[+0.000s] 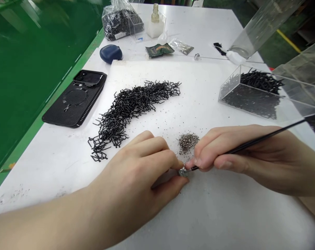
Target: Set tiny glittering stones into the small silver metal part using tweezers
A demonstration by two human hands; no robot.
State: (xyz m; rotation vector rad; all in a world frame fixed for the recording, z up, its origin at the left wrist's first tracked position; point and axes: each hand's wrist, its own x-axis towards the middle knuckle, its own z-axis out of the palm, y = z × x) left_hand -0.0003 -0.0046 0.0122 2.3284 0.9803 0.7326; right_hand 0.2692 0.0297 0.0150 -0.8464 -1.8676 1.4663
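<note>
My left hand (136, 180) is closed, with thumb and forefinger pinching a small shiny metal piece (183, 171) against the white work surface (199, 97). My right hand (246, 159) is closed around a slim black pen-like tool (261, 138). The tool's thin tip touches or nearly touches the metal piece; its exact kind cannot be made out. Just beyond the fingertips lies a small heap of tiny shiny brown-grey grains (188, 142). Farther off, a long curved pile of short bent black pieces (133, 104) spreads across the surface.
A clear box of black pieces (261, 83) stands at right. Left are a black phone (74, 99) and a dark blue rounded object (110, 53). Behind are a bagged black mass (121, 24), a small bottle (155, 15), a green packet (159, 50) and a clear tube (261, 31).
</note>
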